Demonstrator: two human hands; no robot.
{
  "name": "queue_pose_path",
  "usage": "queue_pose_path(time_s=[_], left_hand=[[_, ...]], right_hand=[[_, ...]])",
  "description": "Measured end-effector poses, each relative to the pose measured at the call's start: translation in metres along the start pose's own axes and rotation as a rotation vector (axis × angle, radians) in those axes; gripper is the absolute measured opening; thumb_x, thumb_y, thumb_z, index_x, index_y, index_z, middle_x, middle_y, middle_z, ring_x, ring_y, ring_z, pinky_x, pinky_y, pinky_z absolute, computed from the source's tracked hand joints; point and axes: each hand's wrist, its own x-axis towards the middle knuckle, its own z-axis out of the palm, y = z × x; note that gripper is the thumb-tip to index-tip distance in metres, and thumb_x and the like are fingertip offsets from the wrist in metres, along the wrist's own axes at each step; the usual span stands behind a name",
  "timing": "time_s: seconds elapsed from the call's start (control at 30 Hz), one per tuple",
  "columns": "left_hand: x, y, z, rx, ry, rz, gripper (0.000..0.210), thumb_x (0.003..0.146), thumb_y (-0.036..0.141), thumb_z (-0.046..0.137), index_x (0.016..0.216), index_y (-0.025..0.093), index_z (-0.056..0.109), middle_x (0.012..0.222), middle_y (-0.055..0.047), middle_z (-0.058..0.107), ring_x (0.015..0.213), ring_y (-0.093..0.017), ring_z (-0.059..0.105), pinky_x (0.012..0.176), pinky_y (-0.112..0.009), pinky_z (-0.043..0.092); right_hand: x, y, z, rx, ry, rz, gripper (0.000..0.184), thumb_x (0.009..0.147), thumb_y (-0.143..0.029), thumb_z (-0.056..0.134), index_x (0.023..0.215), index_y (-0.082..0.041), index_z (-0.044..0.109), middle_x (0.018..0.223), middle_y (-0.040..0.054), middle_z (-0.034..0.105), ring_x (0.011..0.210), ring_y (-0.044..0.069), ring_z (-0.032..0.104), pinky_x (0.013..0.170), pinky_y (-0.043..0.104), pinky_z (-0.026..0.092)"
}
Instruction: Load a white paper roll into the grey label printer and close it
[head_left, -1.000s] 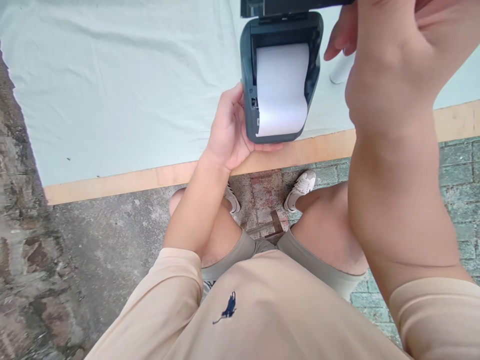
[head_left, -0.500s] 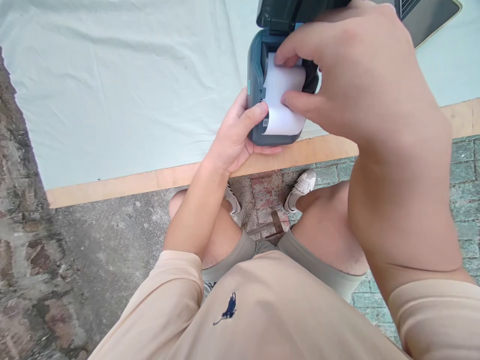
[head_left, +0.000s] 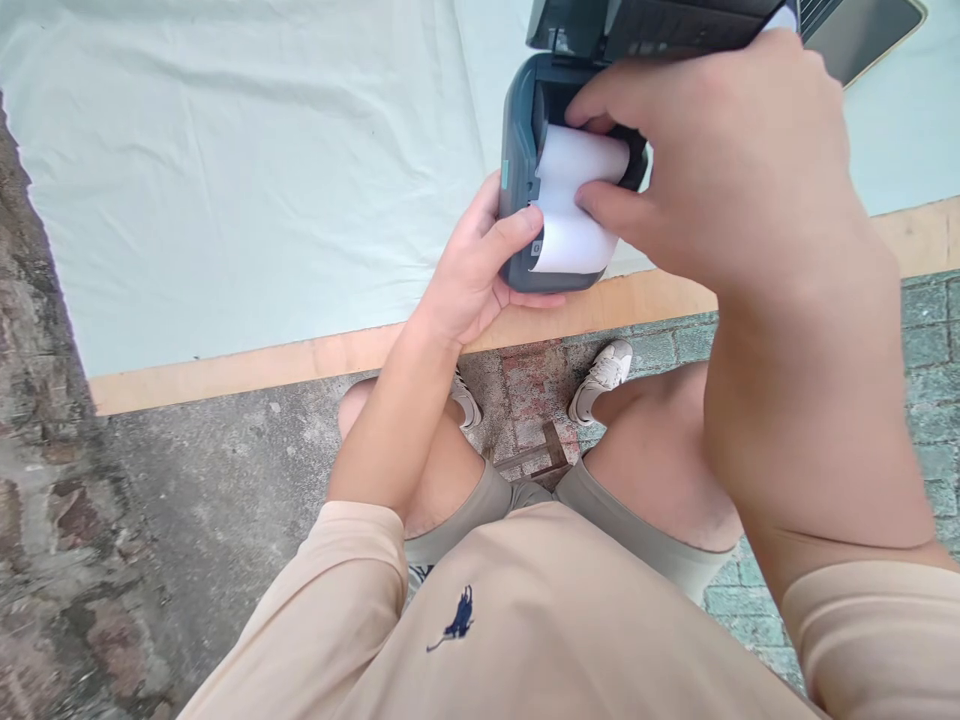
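Observation:
A dark grey-blue label printer (head_left: 517, 125) is held over the table's near edge, its lid (head_left: 675, 28) swung open at the far side. My left hand (head_left: 484, 250) grips the printer from the left and below, its thumb lying on the front rim by the paper. In the compartment sits a white paper roll (head_left: 589, 150), and its loose end curves over the printer's front. My right hand (head_left: 720, 170) reaches in from the right, index finger behind the roll and thumb in front of it. The other right fingers are hidden behind the hand.
The table carries a pale cloth (head_left: 247, 180), with a bare wooden edge (head_left: 247, 375) towards me. At the top right lies a dark grey device (head_left: 862, 40), partly cut off. Below are my knees, shoes and a paved floor (head_left: 232, 460); a stone wall stands left.
The printer has shifted slightly right, with its lid showing more. My right index finger and thumb have moved a little right and nearer me, and the roll's curve shows more.

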Motion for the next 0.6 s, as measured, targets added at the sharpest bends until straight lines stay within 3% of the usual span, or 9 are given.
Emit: queue_pose_path(time_s=[0.1, 0.17, 0.23, 0.3, 0.4, 0.47, 0.6], left_hand=[[0.000, -0.001, -0.001, -0.025, -0.033, 0.012, 0.029, 0.078, 0.035, 0.062, 0.106, 0.029, 0.057, 0.100, -0.002, 0.062, 0.083, -0.022, 0.067, 0.055, -0.032, 0.062], [0.001, -0.002, -0.003, -0.060, -0.053, 0.016, 0.027, 0.080, 0.036, 0.061, 0.105, 0.027, 0.058, 0.098, -0.002, 0.062, 0.081, -0.021, 0.067, 0.054, -0.032, 0.063], [0.004, -0.002, -0.007, -0.120, -0.067, -0.007, 0.027, 0.081, 0.039, 0.059, 0.103, 0.023, 0.060, 0.096, -0.003, 0.063, 0.081, -0.021, 0.068, 0.055, -0.032, 0.064], [0.007, -0.002, -0.012, -0.204, -0.078, -0.049, 0.030, 0.082, 0.043, 0.055, 0.100, 0.020, 0.062, 0.097, -0.004, 0.065, 0.083, -0.020, 0.068, 0.057, -0.030, 0.064], [0.011, 0.000, -0.018, -0.279, -0.054, -0.078, 0.038, 0.082, 0.049, 0.047, 0.098, 0.018, 0.064, 0.099, -0.006, 0.068, 0.087, -0.019, 0.067, 0.054, -0.022, 0.060], [0.012, 0.002, -0.019, -0.281, -0.026, -0.078, 0.040, 0.082, 0.050, 0.044, 0.098, 0.019, 0.064, 0.099, -0.006, 0.068, 0.088, -0.019, 0.067, 0.051, -0.020, 0.057], [0.011, 0.002, -0.018, -0.260, -0.022, -0.080, 0.038, 0.081, 0.049, 0.045, 0.100, 0.022, 0.063, 0.106, -0.004, 0.067, 0.090, -0.019, 0.066, 0.054, -0.021, 0.058]], right_hand=[[-0.002, 0.003, -0.001, 0.038, 0.037, -0.020, 0.036, 0.074, -0.031, 0.054, 0.109, -0.031, 0.059, 0.098, 0.0059, 0.062, 0.102, 0.034, 0.057, 0.085, 0.057, 0.044], [-0.006, 0.007, 0.001, 0.204, 0.113, -0.108, 0.037, 0.069, -0.026, 0.055, 0.105, -0.028, 0.063, 0.090, 0.0030, 0.062, 0.087, 0.022, 0.058, 0.078, 0.042, 0.046], [-0.008, 0.014, 0.005, 0.512, 0.218, -0.161, 0.036, 0.064, -0.019, 0.052, 0.096, -0.025, 0.067, 0.084, 0.0009, 0.060, 0.074, 0.012, 0.051, 0.064, 0.030, 0.039], [-0.009, 0.024, 0.010, 0.915, 0.260, -0.093, 0.026, 0.058, -0.018, 0.049, 0.079, -0.020, 0.065, 0.070, 0.0013, 0.052, 0.061, 0.008, 0.042, 0.053, 0.026, 0.028], [-0.008, 0.041, 0.017, 1.393, 0.075, 0.086, 0.018, 0.053, -0.031, 0.053, 0.069, -0.022, 0.056, 0.066, 0.0017, 0.042, 0.052, 0.008, 0.036, 0.046, 0.027, 0.026], [-0.007, 0.051, 0.023, 1.456, -0.013, 0.152, 0.031, 0.054, -0.042, 0.061, 0.080, -0.025, 0.057, 0.076, 0.0023, 0.047, 0.056, 0.009, 0.041, 0.048, 0.027, 0.031], [-0.015, 0.063, 0.037, 1.344, 0.181, 0.163, 0.051, 0.048, -0.051, 0.076, 0.089, -0.027, 0.059, 0.081, 0.0023, 0.050, 0.062, 0.010, 0.047, 0.052, 0.030, 0.037]])
